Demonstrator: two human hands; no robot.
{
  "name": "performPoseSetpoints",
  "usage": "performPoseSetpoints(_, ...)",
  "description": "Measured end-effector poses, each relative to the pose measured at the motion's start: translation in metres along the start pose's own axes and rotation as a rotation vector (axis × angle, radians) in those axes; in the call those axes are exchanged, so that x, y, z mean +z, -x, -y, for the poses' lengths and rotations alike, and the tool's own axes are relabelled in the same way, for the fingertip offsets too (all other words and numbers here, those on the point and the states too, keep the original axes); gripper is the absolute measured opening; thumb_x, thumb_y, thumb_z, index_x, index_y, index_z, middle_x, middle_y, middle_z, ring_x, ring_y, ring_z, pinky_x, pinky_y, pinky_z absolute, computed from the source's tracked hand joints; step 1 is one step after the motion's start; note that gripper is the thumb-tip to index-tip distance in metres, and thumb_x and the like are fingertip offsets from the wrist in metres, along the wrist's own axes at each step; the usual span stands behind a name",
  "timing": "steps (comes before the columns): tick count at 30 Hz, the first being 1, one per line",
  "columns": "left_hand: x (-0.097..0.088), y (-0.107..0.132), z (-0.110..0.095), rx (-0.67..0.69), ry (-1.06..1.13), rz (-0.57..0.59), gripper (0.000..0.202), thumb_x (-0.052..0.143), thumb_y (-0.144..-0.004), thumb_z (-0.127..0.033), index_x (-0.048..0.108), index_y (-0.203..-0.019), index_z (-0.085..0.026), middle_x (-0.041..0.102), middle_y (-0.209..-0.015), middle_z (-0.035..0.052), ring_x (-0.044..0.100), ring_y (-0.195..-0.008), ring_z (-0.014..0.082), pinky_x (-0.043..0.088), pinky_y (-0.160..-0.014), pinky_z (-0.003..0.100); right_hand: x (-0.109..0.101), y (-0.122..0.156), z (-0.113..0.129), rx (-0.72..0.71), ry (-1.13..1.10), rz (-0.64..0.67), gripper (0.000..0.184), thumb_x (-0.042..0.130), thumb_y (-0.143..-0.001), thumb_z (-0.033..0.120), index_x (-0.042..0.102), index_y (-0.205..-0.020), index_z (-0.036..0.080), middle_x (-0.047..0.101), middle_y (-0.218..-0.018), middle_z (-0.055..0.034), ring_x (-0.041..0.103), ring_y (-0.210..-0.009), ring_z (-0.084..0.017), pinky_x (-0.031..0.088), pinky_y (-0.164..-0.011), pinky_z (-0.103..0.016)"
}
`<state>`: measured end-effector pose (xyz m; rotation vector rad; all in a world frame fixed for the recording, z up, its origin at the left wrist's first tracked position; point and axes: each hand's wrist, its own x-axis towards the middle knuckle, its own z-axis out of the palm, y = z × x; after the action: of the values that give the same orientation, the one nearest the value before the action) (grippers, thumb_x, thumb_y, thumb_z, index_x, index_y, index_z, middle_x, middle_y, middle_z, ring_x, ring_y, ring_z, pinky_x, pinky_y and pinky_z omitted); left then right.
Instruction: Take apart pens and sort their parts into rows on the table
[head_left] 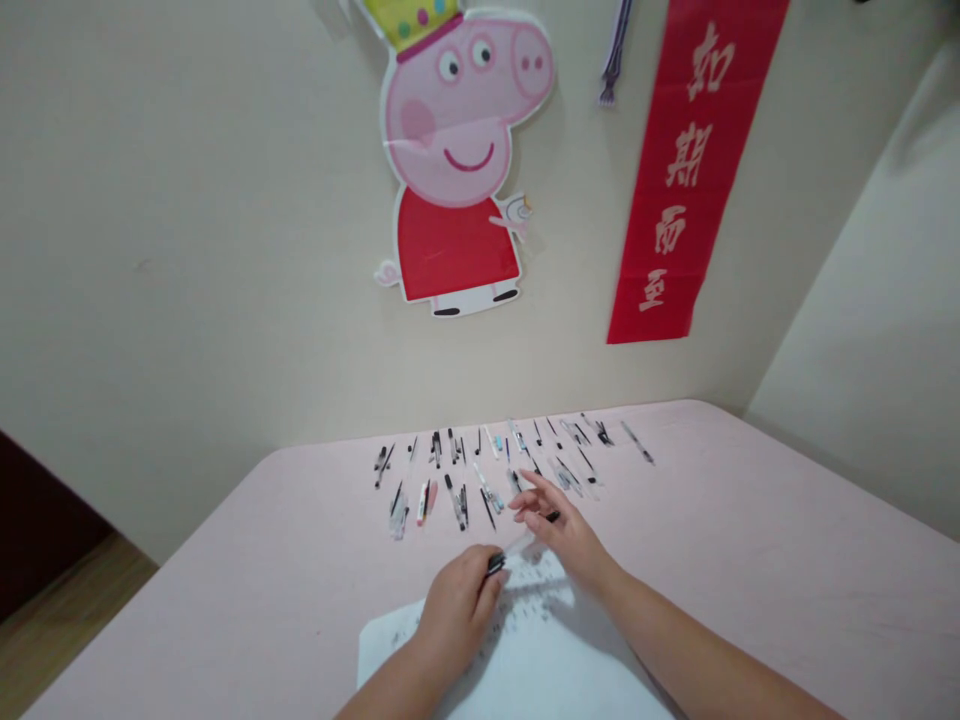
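Note:
My left hand [459, 603] is closed, with dark pen parts [496, 564] sticking out between thumb and forefinger. From there a clear pen barrel [519, 544] runs up toward my right hand [564, 537]. The thumb and fingers of my right hand are bent around a pen's black end [553, 517], with the other fingers partly spread. Whether the barrel and the black end are one piece is hidden by the fingers. Both hands are above a white sheet [547, 660] with dark marks along its upper part.
Pens and pen parts lie in rows on the pink tabletop [247, 590], including a pink-and-white pen [422, 503] and a lone clear pen [637, 442] at right. The wall behind carries a cartoon pig cutout [459, 250] and a red banner [694, 180].

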<state>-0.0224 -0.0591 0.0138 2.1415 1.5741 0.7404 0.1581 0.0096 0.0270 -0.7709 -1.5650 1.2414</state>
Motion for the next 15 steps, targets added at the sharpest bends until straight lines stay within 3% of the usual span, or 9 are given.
performPoseSetpoints(3,-0.001,-0.002,0.0,-0.045,-0.039,-0.013,0.025,0.04,-0.091,-0.028,0.059,-0.103,-0.017,0.066,-0.096,0.0087,0.061,-0.089,0.0216,0.046,-0.079,0.033,-0.013,-0.005,0.015,-0.173,0.326,-0.021,0.034,0.055,-0.087,0.04,0.06,-0.116,0.024,0.064,-0.094,-0.0071,0.057,-0.084,-0.018,0.046,-0.079,-0.036)
performPoseSetpoints(7,0.001,-0.002,0.0,-0.036,-0.047,-0.001,0.024,0.04,-0.09,-0.027,0.06,-0.101,-0.019,0.066,-0.094,0.0076,0.061,-0.087,0.0206,0.045,-0.077,0.031,-0.021,-0.006,0.029,-0.435,0.808,0.27,0.015,0.059,-0.085,0.03,0.071,-0.09,0.022,0.068,-0.087,-0.007,0.055,-0.089,-0.021,0.041,-0.083,-0.037)
performPoseSetpoints(10,0.001,-0.002,0.0,-0.029,-0.048,0.017,0.023,0.041,-0.089,-0.025,0.06,-0.1,-0.019,0.065,-0.094,0.0069,0.06,-0.087,0.0202,0.044,-0.077,0.031,-0.017,-0.003,0.031,-0.439,1.023,0.429,0.009,0.063,-0.082,0.024,0.071,-0.085,0.021,0.068,-0.079,-0.0047,0.055,-0.082,-0.019,0.039,-0.078,-0.033)
performPoseSetpoints(15,0.0,-0.002,0.0,-0.039,-0.001,0.038,0.024,0.049,-0.086,-0.026,0.06,-0.106,-0.021,0.066,-0.097,0.0059,0.06,-0.089,0.02,0.044,-0.078,0.03,-0.011,0.0,0.029,-0.327,1.224,0.536,0.008,0.063,-0.079,0.018,0.071,-0.076,0.018,0.066,-0.072,-0.0051,0.056,-0.077,-0.019,0.038,-0.072,-0.03)
